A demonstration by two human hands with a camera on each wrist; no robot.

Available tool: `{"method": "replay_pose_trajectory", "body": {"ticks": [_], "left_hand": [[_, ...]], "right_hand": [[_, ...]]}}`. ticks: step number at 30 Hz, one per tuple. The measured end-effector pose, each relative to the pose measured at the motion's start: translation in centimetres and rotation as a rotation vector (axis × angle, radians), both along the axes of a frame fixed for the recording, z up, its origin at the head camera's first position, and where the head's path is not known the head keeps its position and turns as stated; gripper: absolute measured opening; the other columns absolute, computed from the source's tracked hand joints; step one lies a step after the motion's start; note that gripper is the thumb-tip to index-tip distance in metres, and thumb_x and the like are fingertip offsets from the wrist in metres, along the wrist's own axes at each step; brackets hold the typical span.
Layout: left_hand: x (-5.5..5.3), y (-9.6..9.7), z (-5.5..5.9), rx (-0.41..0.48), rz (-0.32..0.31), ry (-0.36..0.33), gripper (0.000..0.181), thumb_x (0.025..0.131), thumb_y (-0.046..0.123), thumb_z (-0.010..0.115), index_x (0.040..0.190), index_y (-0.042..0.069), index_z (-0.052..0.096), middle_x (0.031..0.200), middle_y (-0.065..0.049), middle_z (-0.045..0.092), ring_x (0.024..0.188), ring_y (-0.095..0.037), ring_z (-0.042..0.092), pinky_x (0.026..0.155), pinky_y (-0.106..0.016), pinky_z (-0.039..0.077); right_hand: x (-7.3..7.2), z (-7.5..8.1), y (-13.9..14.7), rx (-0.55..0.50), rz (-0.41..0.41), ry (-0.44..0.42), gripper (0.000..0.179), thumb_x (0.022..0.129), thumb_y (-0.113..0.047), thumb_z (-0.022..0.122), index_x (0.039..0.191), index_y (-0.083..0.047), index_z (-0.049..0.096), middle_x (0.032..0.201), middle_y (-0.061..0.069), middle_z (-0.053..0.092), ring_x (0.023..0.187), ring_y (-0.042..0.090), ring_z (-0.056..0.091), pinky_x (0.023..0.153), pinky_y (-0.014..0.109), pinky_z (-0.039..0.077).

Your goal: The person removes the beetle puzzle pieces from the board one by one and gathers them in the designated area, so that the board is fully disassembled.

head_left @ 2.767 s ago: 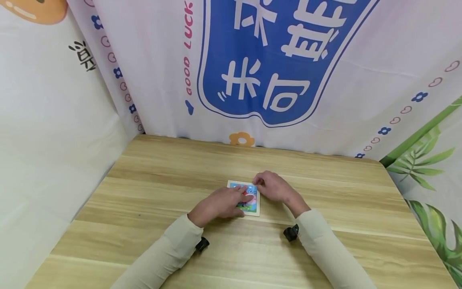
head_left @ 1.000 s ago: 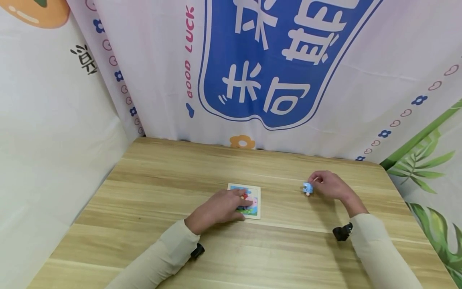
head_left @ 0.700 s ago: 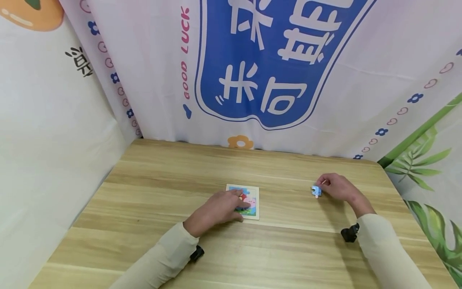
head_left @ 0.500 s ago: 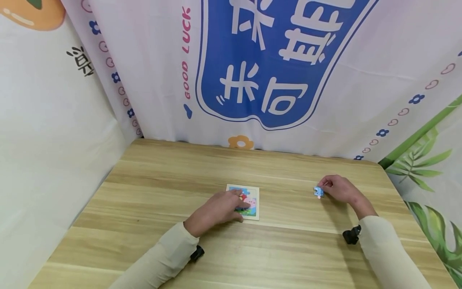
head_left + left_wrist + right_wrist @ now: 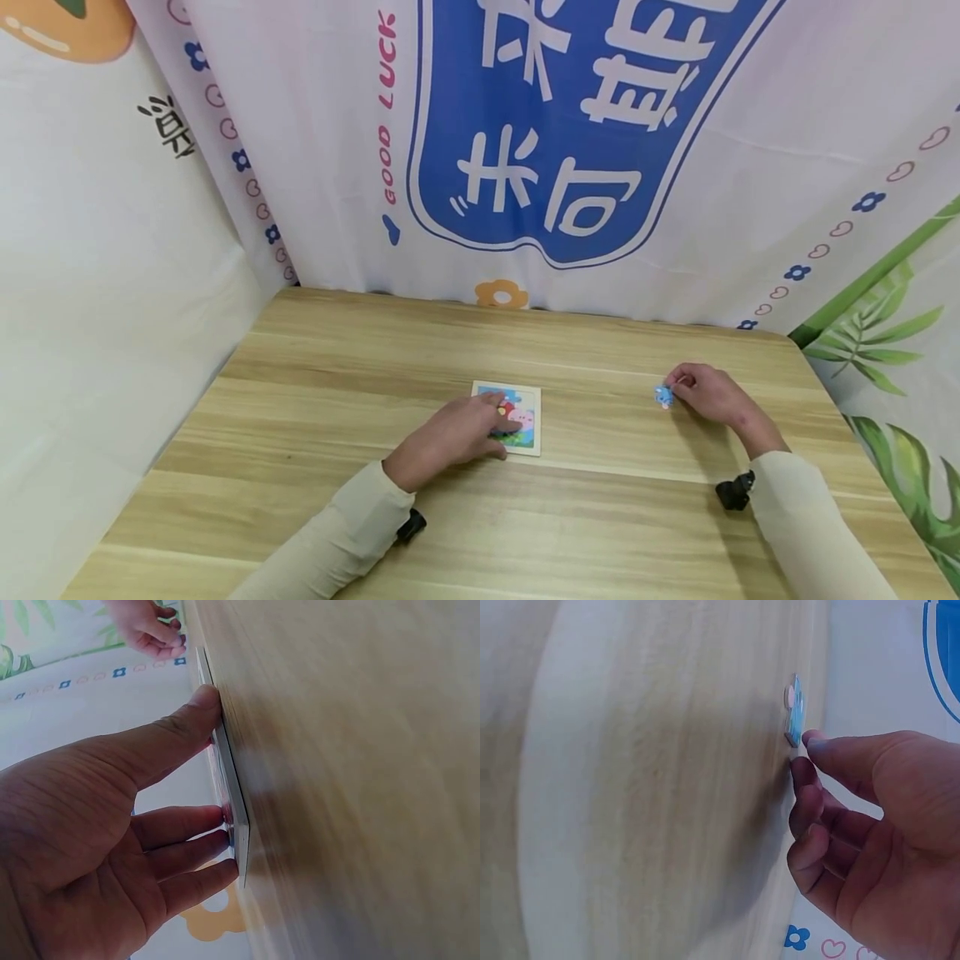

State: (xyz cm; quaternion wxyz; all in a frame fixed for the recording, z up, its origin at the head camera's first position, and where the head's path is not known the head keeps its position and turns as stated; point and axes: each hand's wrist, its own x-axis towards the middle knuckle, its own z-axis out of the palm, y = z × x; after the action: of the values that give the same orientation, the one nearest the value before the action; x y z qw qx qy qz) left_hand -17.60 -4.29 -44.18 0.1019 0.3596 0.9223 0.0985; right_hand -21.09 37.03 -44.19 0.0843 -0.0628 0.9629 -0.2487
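A small framed jigsaw puzzle (image 5: 527,442), with a pink pig in red on blue and green, lies flat on the table. A pale patch shows at its far right corner. My left hand (image 5: 450,437) rests on it with fairly straight, spread fingers, hiding its left part. In the left wrist view, fingertips (image 5: 229,840) and thumb touch the thin board (image 5: 238,802). Away to the right, my right hand (image 5: 708,396) pinches a light blue puzzle piece (image 5: 663,397) between thumb and index finger. In the right wrist view, the piece (image 5: 795,712) sticks out beyond the fingertips, its edge toward the camera.
The wood-grain table (image 5: 337,350) backs onto a printed cloth (image 5: 337,167) with blue lettering. A white cloth (image 5: 112,292) hangs at the left, and a leaf-patterned one (image 5: 885,333) at the right. Each wrist carries a small black camera (image 5: 733,492).
My right hand has moved from the puzzle's far right corner out to the right with the blue piece, now nearly still and turning it slightly. My left hand stays on the puzzle.
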Motion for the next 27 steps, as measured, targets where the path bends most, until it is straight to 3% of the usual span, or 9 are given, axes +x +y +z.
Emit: {"method": "replay_pose_trajectory", "body": {"ticks": [7,12,16,21,27], "left_hand": [[0.1,0.0,0.3,-0.006,0.002,-0.039,0.046,0.089,0.034,0.082,0.133,0.021,0.072,0.153,-0.018,0.047,0.145,-0.03,0.04,0.105,-0.043,0.047],[0.2,-0.3,0.6,-0.037,-0.028,-0.064,0.048,0.094,0.03,0.078,0.14,0.024,0.066,0.158,-0.017,0.041,0.148,-0.03,0.036,0.107,-0.041,0.045],[0.3,-0.7,0.7,-0.022,-0.051,-0.043,0.049,0.095,0.028,0.078,0.142,0.024,0.065,0.158,-0.023,0.038,0.148,-0.033,0.034,0.104,-0.04,0.047],[0.4,-1.1,0.5,0.003,-0.033,-0.039,0.049,0.096,0.027,0.077,0.143,0.027,0.064,0.158,-0.029,0.034,0.147,-0.04,0.032,0.106,-0.045,0.046],[0.4,-1.1,0.5,0.007,-0.018,-0.043,0.048,0.096,0.029,0.076,0.142,0.03,0.064,0.153,-0.027,0.042,0.146,-0.042,0.034,0.108,-0.049,0.043]], "right_hand": [[0.5,0.8,-1.4,0.002,0.034,0.071,0.014,0.104,-0.01,0.059,0.105,-0.001,0.069,0.099,0.01,0.067,0.085,0.024,0.058,0.078,0.045,0.048],[1.1,1.8,-5.1,-0.028,0.105,0.106,0.016,0.103,-0.011,0.061,0.108,0.0,0.071,0.101,0.008,0.069,0.084,0.02,0.062,0.076,0.042,0.051],[1.3,2.0,-8.7,-0.05,0.184,0.138,0.016,0.103,-0.01,0.061,0.109,-0.001,0.073,0.1,0.005,0.07,0.089,0.019,0.064,0.079,0.042,0.054],[1.3,1.7,-12.8,-0.072,0.26,0.129,0.015,0.102,-0.01,0.062,0.108,-0.005,0.075,0.099,0.001,0.07,0.085,0.015,0.063,0.078,0.039,0.054],[0.9,0.8,-16.5,-0.081,0.327,0.102,0.013,0.1,-0.009,0.065,0.109,-0.007,0.075,0.099,-0.003,0.07,0.09,0.013,0.063,0.083,0.038,0.054]]}}
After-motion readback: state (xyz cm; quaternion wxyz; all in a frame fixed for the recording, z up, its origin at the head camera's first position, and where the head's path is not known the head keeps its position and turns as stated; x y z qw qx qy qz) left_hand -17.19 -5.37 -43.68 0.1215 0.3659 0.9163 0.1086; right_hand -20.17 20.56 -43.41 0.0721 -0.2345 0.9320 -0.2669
